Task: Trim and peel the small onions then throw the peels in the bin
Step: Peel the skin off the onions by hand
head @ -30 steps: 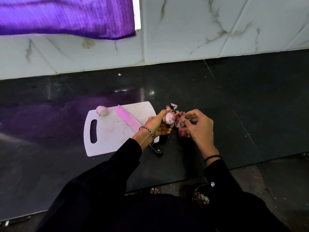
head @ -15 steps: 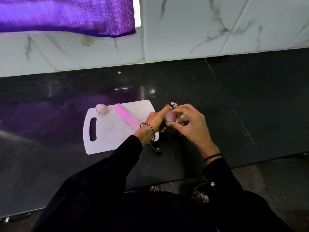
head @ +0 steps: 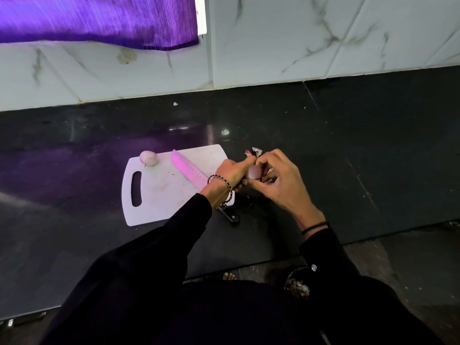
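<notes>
My left hand (head: 230,171) grips a small purple onion (head: 253,172) just off the right edge of the white cutting board (head: 159,192). My right hand (head: 278,181) meets it from the right, its thumb and fingertips pinching at the onion. A peeled pale onion (head: 148,158) sits on the board's far left corner. A knife (head: 189,169) lies diagonally across the board, its black handle (head: 230,215) sticking out under my left wrist. A few loose peels (head: 255,151) lie on the counter just beyond my hands; others are hidden under them.
The black counter (head: 348,158) runs wide to both sides, with a marble-tiled wall behind and a purple cloth (head: 99,21) hanging at the top left. Below the counter's front edge, a bin (head: 296,285) with scraps shows on the floor by my right sleeve.
My right hand has left the peel pile and come left onto the onion held in my left hand. Both hands now cover most of the peels.
</notes>
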`<act>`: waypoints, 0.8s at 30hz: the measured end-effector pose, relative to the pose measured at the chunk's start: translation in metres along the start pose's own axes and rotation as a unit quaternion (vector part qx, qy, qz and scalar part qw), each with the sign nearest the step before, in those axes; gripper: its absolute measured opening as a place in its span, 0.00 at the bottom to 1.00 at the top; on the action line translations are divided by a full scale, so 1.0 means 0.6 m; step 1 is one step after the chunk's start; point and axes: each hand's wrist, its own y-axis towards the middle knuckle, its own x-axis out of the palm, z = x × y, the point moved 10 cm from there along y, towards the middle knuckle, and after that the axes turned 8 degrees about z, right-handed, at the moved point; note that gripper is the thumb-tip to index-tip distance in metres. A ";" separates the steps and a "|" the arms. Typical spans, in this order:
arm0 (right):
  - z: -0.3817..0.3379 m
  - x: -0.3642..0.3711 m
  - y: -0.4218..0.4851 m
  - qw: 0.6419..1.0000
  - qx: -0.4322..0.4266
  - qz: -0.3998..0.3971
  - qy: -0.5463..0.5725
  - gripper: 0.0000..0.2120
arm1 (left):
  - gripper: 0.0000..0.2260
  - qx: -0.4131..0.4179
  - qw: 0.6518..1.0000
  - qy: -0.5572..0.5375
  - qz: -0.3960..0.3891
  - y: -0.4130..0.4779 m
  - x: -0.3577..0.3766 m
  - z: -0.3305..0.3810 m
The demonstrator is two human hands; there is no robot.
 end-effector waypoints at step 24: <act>-0.003 -0.021 -0.012 0.996 0.062 0.062 0.033 0.18 | 0.21 0.033 0.998 -0.024 -0.040 -0.009 0.007 0.009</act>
